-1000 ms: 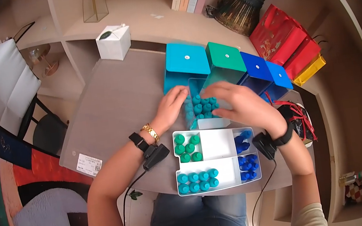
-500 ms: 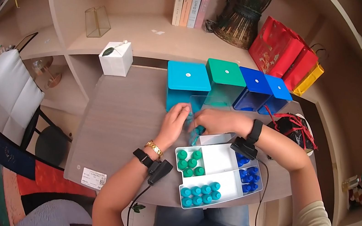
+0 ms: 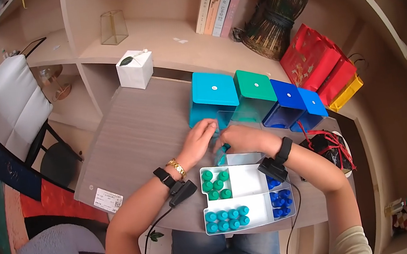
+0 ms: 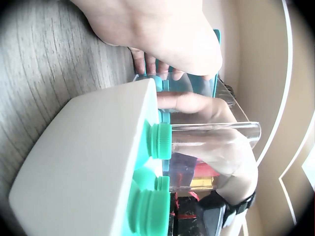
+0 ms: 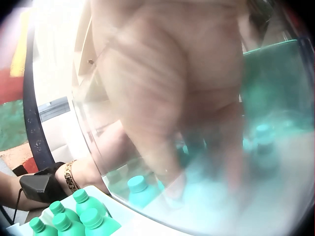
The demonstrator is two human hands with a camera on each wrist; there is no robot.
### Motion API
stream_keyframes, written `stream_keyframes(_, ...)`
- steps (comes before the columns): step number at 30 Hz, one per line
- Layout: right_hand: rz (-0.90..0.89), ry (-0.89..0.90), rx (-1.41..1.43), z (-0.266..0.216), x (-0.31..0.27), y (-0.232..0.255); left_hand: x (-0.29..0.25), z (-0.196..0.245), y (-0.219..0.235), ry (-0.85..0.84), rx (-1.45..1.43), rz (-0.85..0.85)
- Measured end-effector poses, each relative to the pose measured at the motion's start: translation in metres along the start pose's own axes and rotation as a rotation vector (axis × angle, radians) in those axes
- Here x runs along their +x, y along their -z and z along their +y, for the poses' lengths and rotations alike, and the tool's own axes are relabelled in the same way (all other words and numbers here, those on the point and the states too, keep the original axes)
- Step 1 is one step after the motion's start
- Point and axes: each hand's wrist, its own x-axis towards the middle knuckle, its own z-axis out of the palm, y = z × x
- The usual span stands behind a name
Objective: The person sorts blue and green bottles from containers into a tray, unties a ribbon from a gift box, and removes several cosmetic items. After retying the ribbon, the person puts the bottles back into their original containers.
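My left hand lies against the left side of a clear container, its fingers fairly straight. Over and partly inside that container is my right hand, fingers pointing down among teal bottles; motion blurs it in the right wrist view, so its grip is unclear. In front stands a white divided tray, with green-capped bottles at back left, teal-capped bottles at front left and blue bottles on the right.
Behind the container stand a teal box, a green box and two blue boxes. A white cube sits at the table's back left. To the right is a black item with red ribbon.
From hovering with spread fingers over the bottles, my right hand has moved down and left among them. My left hand stays beside the container. The head view has shifted slightly.
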Motion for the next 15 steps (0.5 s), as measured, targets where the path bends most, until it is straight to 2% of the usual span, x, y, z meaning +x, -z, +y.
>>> stream_keyframes(8, -0.040, -0.140, 0.083, -0.020, -0.012, 0.024, 0.000, 0.002, -0.001, -0.013, -0.009, 0.005)
stream_keyframes(11, -0.022, -0.299, 0.267, -0.033, -0.022, 0.043, -0.001, 0.005, -0.001, -0.010, -0.009, 0.017)
stream_keyframes(14, 0.041, -0.064, 0.159, -0.020, -0.027, 0.043, 0.000, 0.000, -0.004, -0.043, -0.026, 0.046)
stream_keyframes(15, 0.084, -0.055, 0.144, -0.020, -0.029, 0.042, 0.000, 0.000, -0.003, -0.040, -0.030, 0.041)
